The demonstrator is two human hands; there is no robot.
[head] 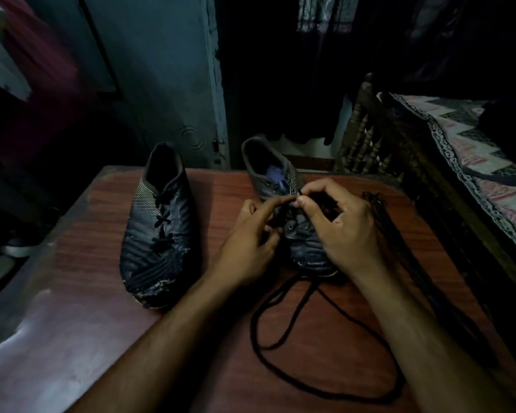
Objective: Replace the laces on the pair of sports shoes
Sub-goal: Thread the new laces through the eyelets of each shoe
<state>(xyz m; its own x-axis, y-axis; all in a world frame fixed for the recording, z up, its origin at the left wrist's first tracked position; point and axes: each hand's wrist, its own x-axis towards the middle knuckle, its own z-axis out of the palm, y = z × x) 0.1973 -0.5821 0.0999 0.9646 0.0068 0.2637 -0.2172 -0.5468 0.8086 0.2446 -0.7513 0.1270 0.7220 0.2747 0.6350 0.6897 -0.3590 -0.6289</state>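
Observation:
Two dark sports shoes stand on a reddish wooden table, toes toward me. The left shoe is laced with a black lace. Over the right shoe both my hands work. My right hand pinches a black lace end between thumb and forefinger above the shoe's eyelets. My left hand reaches in with its forefinger and thumb meeting the same lace end. A long black lace loops loosely on the table in front of the right shoe. The right shoe's toe is partly hidden by my hands.
A bundle of dark laces lies along the table's right side. A bed with a patterned cover and carved wooden frame stands right. A door is behind the table. Shoes sit on the floor at left.

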